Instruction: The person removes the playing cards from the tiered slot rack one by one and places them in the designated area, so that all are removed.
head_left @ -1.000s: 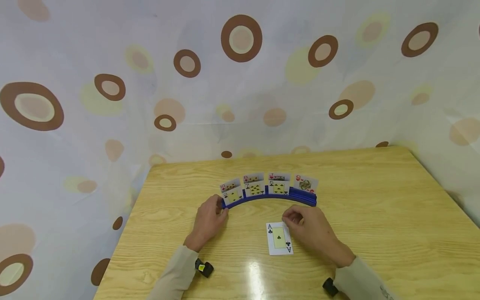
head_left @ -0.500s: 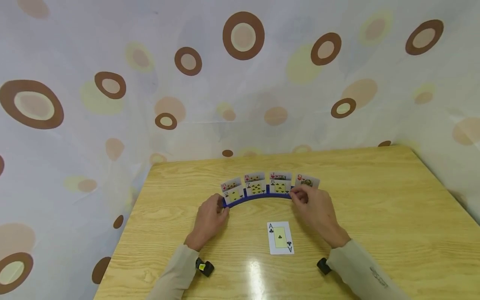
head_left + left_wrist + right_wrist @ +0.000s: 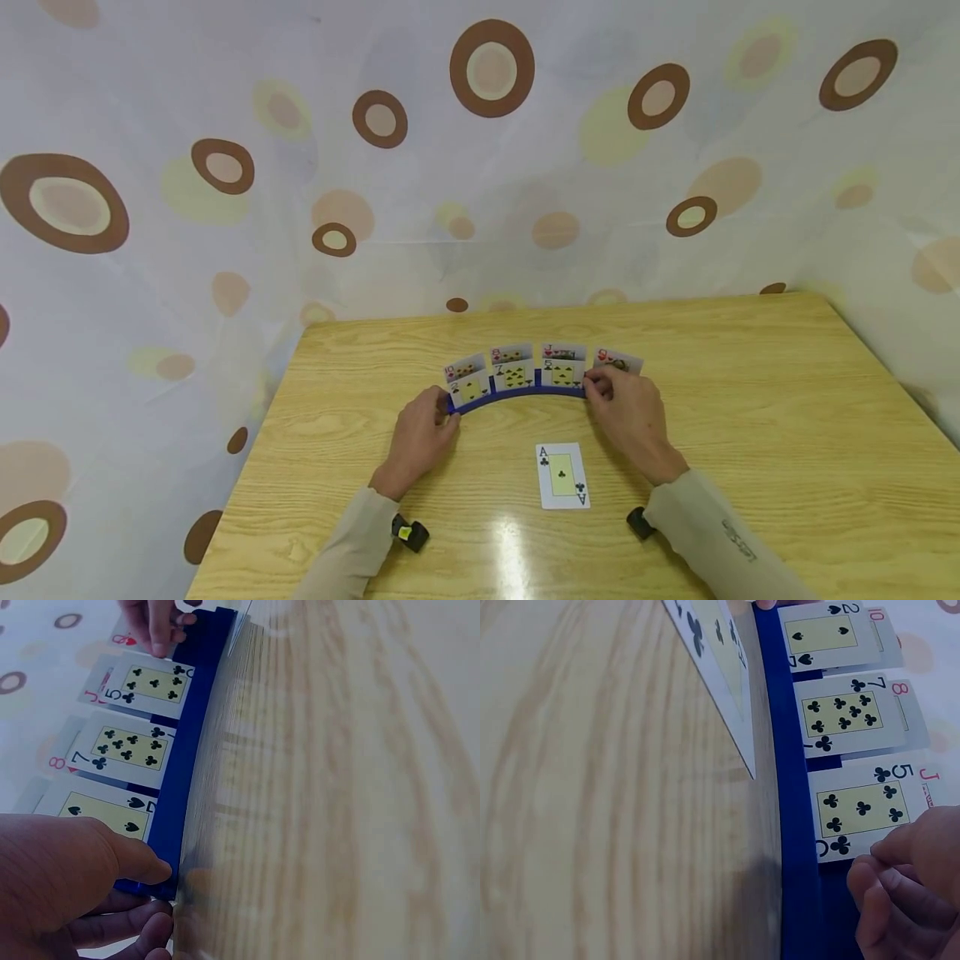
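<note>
A curved blue card holder (image 3: 193, 727) stands on the table with two rows of playing cards. My left hand (image 3: 420, 432) grips its left end, thumb on the front face and fingers behind. In front stand a two of spades (image 3: 469, 390), a seven of clubs (image 3: 513, 376) and a five of clubs (image 3: 862, 810). My right hand (image 3: 632, 417) pinches the five of clubs at its right edge, thumb against forefinger. Behind these rise red cards marked 10, 8 and J. A queen of hearts (image 3: 618, 360) at the right end is partly hidden by my right hand.
An ace of clubs (image 3: 562, 475) lies face up on the wooden table (image 3: 750, 417), nearer to me than the holder. A patterned cloth (image 3: 480, 192) hangs behind the table. Dark wrist devices (image 3: 410, 533) sit at both cuffs.
My right hand has moved up from beside the ace of clubs to the right edge of the five of clubs. My left hand has stayed at the holder's left end.
</note>
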`<state>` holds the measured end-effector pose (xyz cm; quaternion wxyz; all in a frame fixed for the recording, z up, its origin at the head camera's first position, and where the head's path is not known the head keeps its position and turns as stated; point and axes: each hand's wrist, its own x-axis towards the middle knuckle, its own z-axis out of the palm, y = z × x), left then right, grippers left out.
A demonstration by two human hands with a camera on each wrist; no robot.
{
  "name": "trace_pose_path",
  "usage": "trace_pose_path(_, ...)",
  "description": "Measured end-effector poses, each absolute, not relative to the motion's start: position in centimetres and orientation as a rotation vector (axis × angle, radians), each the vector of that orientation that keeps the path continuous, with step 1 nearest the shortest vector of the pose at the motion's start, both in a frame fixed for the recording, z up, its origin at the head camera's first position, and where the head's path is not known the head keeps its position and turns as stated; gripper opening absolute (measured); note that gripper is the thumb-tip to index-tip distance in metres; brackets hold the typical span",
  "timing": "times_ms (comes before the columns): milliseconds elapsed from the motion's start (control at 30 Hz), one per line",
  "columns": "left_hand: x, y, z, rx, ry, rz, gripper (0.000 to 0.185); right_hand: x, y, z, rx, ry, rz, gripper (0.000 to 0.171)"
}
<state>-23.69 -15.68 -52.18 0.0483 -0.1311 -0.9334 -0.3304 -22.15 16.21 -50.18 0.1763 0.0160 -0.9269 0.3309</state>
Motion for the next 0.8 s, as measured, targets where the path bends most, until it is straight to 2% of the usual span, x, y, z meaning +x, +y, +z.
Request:
trace_pose_path(433, -23.78, -15.63, -52.17, -0.391, -2.836, -0.998, 0.022, -22.45, 16.34, -50.96, 0.091, -2.596, 0.918, 0.01)
trace_pose_path(800, -23.71, -15.6, -52.13, -0.384, -2.847, -1.015, 0.022, -21.47, 16.76, -50.92, 0.241, -2.469, 0.863, 0.005)
